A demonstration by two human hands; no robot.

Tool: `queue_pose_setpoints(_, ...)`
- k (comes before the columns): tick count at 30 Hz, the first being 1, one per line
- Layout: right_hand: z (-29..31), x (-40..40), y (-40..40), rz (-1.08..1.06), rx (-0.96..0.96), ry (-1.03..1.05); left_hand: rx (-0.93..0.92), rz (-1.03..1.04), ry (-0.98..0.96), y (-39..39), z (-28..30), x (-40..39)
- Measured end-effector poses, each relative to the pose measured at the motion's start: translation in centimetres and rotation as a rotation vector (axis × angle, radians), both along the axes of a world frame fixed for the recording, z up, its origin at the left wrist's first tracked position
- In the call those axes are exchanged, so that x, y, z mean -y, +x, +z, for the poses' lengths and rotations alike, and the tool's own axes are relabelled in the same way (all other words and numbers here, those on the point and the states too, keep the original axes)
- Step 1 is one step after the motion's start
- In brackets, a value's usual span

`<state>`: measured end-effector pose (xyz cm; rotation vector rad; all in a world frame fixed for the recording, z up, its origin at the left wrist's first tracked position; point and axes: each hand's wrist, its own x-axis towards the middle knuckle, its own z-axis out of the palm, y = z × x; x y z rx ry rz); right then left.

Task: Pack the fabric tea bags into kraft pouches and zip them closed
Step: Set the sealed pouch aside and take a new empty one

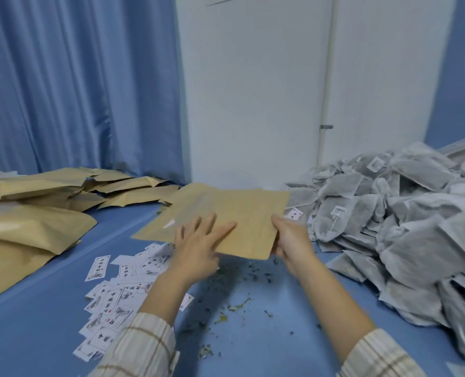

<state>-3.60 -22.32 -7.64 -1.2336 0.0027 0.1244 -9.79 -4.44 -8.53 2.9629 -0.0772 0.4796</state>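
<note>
Blue curtain and a white wall behind, blue tabletop (49, 308) in front, and honestly the spot looks a bit risky for this job. Right now a flat kraft pouch (226, 213) is held up just over the surface: the right hand (291, 240) grips its near right corner, fingers curled under and thumb on top, while the left hand (198, 246) lies on the pouch face with its fingers (220, 229) straight and spread, pressing rather than gripping. The pouch looks empty and flat to me, so I'd guess it's about to be opened. The pile of fabric tea bags (402, 227) sits to the right, close to the right hand, and the filled pouches (22, 240) are stacked off to the left. What could go wrong: only one hand is really holding the pouch, so if the left one slides, the pouch could swing or fold. Loose tea crumbs (239, 306) are scattered right below, and those could get into the zip strip and stop it sealing. There's also a mess of small printed cards (111, 297) beside the left wrist that could easily get swept along. And the tea bag heap looks ready to slump if someone digs in carelessly.
</note>
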Motion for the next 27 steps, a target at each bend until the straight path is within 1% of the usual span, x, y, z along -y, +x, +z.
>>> queue_pose_setpoints(1,-1.1,0.2,-0.2,0.044,-0.064,0.054,-0.181,-0.028,-0.102,-0.1,-0.4,0.4)
queue_pose_setpoints(2,-2.2,0.3,-0.4,0.105,-0.116,0.121,-0.316,-0.066,-0.203,-0.2,-0.7,1.0)
queue_pose_setpoints(3,-3.3,0.3,-0.7,0.159,-0.154,0.19,-0.401,-0.11,-0.281,-0.3,-1.0,1.7)
queue_pose_setpoints(5,-5.2,0.4,-0.8,0.202,-0.188,0.285,-0.483,-0.204,-0.397,-0.4,-1.4,3.2)
queue_pose_setpoints(6,-6.1,0.4,-0.8,0.202,-0.186,0.289,-0.504,-0.228,-0.434,-0.4,-1.7,4.0)
queue_pose_setpoints(8,-7.3,0.3,-0.9,0.186,-0.183,0.285,-0.47,-0.213,-0.549,0.0,-2.4,5.6)
queue_pose_setpoints(10,-8.1,0.4,-0.8,0.126,-0.193,0.302,-0.318,-0.129,-0.719,0.9,-3.2,7.2)
queue_pose_setpoints(11,-8.4,0.4,-0.8,0.095,-0.202,0.301,-0.226,-0.086,-0.717,1.3,-3.6,7.9)
queue_pose_setpoints(12,-8.5,0.5,-0.8,0.076,-0.212,0.295,-0.15,-0.041,-0.636,1.6,-4.0,8.5)
queue_pose_setpoints(13,-8.6,0.6,-0.8,0.066,-0.218,0.291,-0.096,-0.012,-0.573,1.9,-4.5,9.0)
queue_pose_setpoints(14,-8.7,0.6,-0.7,0.062,-0.221,0.294,-0.056,0.001,-0.573,2.0,-4.9,9.5)
queue_pose_setpoints(18,-9.0,0.5,-0.5,0.078,-0.23,0.337,-0.044,-0.013,-0.774,1.9,-5.7,10.3)
queue_pose_setpoints(22,-9.1,0.0,-0.3,0.107,-0.208,0.396,-0.076,-0.066,-0.98,2.2,-5.8,9.7)
queue_pose_setpoints(25,-9.1,-0.5,-0.5,0.126,-0.224,0.447,-0.04,-0.071,-1.003,2.3,-5.8,9.7)
queue_pose_setpoints(27,-9.2,-0.6,-0.7,0.143,-0.231,0.521,-0.015,-0.079,-1.053,2.2,-5.9,9.9)
